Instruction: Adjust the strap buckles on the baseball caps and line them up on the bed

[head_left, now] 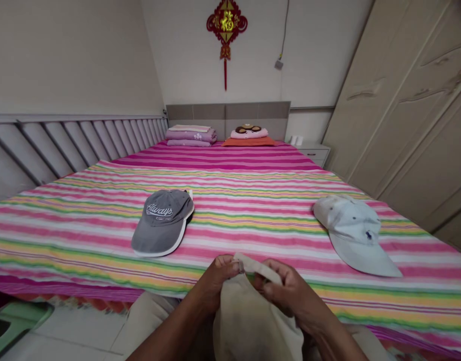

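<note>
"What filled the frame?"

"A bed (83,235) with pink-striped sheets, under a red Chinese knot (226,30) at top centre."

"Any writing?"

"'Always' on the grey cap (162,223) left of centre, and a small navy emblem (368,234) on the white cap (353,235) at right."

"The grip?"

"Clamped: the left hand (215,281) and right hand (286,296) pinched the beige cap (253,321) at bottom centre."

And here a cream cloth cap (253,323) is gripped at its upper edge by the left hand (213,283) and right hand (286,296), while a grey cap (163,223) and a pale blue cap (353,235) are laid well apart on the striped bedsheet (83,235).
</note>
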`<action>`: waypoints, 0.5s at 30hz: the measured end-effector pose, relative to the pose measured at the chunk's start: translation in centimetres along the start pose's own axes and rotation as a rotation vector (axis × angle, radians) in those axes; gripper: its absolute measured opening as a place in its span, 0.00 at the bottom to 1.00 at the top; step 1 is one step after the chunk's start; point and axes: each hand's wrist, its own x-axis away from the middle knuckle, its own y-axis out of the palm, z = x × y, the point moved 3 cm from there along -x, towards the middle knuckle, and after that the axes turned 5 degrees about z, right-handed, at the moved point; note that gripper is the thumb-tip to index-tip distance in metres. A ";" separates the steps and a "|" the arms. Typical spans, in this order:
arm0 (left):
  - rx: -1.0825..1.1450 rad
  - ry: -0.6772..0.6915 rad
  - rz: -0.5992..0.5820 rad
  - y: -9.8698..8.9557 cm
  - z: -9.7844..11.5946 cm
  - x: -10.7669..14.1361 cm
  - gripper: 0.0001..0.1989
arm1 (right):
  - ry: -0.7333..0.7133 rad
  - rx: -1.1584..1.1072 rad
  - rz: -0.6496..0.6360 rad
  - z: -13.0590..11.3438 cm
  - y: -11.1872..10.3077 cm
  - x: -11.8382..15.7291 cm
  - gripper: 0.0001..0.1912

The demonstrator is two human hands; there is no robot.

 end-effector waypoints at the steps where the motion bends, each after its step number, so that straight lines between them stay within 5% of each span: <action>1: -0.012 -0.012 -0.018 0.1 -0.1 -0.2 0.13 | 0.037 0.053 -0.034 0.2 0.3 0.0 0.17; 8: -0.088 -0.043 -0.020 -1.6 0.3 -1.1 0.12 | 0.109 -0.094 0.044 1.4 0.3 -0.7 0.13; 15: -0.262 -0.138 -0.052 -7.6 -1.4 -0.5 0.12 | 0.160 -0.365 0.223 1.2 -1.2 -0.8 0.14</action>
